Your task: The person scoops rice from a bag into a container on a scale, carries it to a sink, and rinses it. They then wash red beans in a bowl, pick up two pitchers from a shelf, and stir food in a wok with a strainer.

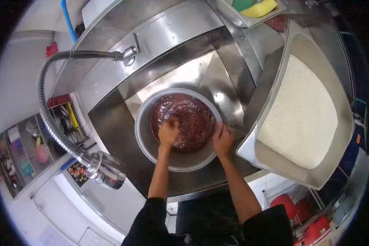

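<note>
A wide round metal bowl stands in the steel sink, holding a wet, glossy dark red mass. The mass looks like small grains or beans in liquid, but its kind is not clear. My left hand is inside the bowl, its fingers curled down at the red mass. Their tips are hidden and slightly blurred, so what they hold cannot be made out. On the bowl's right side, my right hand grips the rim, with the thumb up at the edge and the fingers outside.
To the right, a deep metal pan holds white grains. A flexible hose tap arches over the left, its spray head hanging low. A small tray with a yellow sponge sits at the top; utensil bins stand left.
</note>
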Motion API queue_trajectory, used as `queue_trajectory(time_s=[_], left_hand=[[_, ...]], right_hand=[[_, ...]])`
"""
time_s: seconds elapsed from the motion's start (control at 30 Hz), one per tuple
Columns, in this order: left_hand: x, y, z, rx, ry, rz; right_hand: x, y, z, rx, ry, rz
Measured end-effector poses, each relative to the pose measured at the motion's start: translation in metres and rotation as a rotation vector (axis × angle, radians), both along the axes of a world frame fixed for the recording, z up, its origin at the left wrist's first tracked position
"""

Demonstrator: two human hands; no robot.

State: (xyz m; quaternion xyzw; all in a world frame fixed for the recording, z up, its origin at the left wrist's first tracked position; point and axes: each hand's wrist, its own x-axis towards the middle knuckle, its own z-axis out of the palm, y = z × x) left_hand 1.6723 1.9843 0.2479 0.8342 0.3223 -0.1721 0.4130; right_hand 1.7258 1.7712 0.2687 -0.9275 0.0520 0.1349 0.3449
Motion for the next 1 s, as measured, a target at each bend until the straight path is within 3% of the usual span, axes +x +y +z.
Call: queue_trajectory(time_s=[0.07,0.1,0.17,0.23,0.3,0.33,0.4,0.43,0.5,0.53,0.63,0.67,0.7,0.8,0.87,0.93,1.0], left_hand=[[0.003,0.012,-0.022,0.437,0.15,0.114],[0.004,0.012,-0.021,0.44,0.142,0.119],[0.006,0.006,-0.018,0.35,-0.123,0.11],[-0.021,-0.001,-0.025,0.359,-0.159,0.078],[-0.016,-0.012,-0.022,0.51,-0.522,0.012],[-0.015,-0.015,-0.016,0.506,-0.532,0.014],[-0.032,-0.026,0.031,0.204,0.18,0.091],[-0.048,-0.024,0.032,0.201,0.175,0.103],[-0.083,-0.016,0.006,0.234,-0.039,-0.042],[-0.099,-0.016,-0.009,0.319,-0.223,0.002],[-0.101,-0.001,0.05,0.46,-0.365,0.17],[-0.1,0.012,0.077,0.628,-0.142,0.089],[-0.094,0.024,0.099,0.613,-0.143,0.234],[-0.102,0.077,0.082,0.737,-0.131,0.37],[-0.121,0.1,0.043,0.176,0.228,0.345],[-0.133,0.093,0.044,0.249,0.102,0.308],[-0.144,0.086,0.046,0.327,-0.019,0.259]], right_hand=[[-0.005,-0.001,0.0,0.028,-0.047,0.016],[-0.007,0.0,-0.004,0.034,-0.101,-0.005],[0.002,0.003,-0.006,0.044,-0.163,-0.018],[0.0,0.004,0.012,0.072,-0.005,-0.043],[-0.001,0.005,0.007,-0.002,0.025,-0.042],[-0.005,0.01,0.017,0.004,0.045,-0.076],[-0.038,0.008,0.013,-0.041,-0.008,-0.144],[-0.056,0.002,0.007,-0.042,-0.015,-0.133],[-0.068,-0.004,0.021,-0.041,0.301,-0.171],[-0.073,-0.008,0.013,-0.039,0.278,-0.162],[-0.077,-0.007,0.009,-0.085,0.231,-0.083],[-0.072,-0.002,0.029,-0.094,0.303,-0.092],[-0.066,0.003,0.046,-0.105,0.373,-0.094],[-0.088,0.001,0.039,0.069,0.283,-0.104],[-0.084,0.019,0.078,0.035,0.312,-0.154],[-0.085,0.021,0.095,-0.016,0.357,-0.198],[-0.089,-0.001,0.087,-0.053,0.282,-0.056]])
